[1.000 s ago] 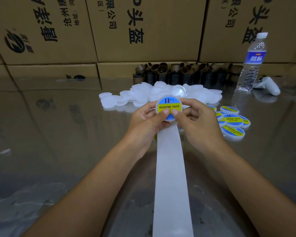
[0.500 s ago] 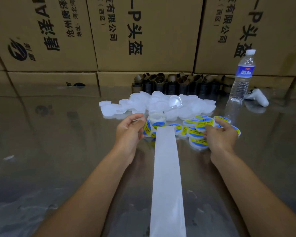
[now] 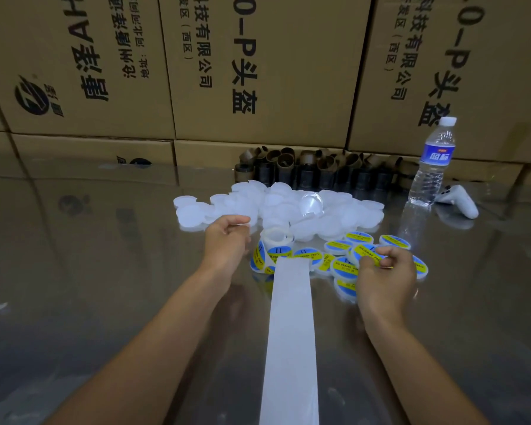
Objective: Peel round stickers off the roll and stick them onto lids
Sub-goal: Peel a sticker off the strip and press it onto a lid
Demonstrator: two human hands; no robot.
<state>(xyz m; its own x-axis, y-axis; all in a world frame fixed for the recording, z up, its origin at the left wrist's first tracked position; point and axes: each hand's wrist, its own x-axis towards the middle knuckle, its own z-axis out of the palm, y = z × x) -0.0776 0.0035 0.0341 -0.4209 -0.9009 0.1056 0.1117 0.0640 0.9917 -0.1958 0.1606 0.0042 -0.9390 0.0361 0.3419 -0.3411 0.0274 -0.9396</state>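
Observation:
A heap of plain white lids (image 3: 288,207) lies on the table. At the heap's near left edge, my left hand (image 3: 226,245) pinches one plain white lid (image 3: 232,219) between thumb and fingers. The sticker roll (image 3: 277,240) with blue and yellow round stickers stands just right of that hand. Its bare white backing strip (image 3: 292,332) runs toward me. To the right, my right hand (image 3: 383,274) curls its fingers round a stickered lid (image 3: 365,254) and holds it among several other stickered lids (image 3: 393,240).
Cardboard boxes (image 3: 258,72) wall off the back of the shiny table (image 3: 89,271). Dark cardboard tubes (image 3: 319,170) stand behind the lids. A water bottle (image 3: 431,167) and a white controller (image 3: 460,200) sit at the far right.
The two hands, which held one stickered lid together, have parted. The right hand carried it to the stickered pile. The left hand moved out to the plain lids and took one.

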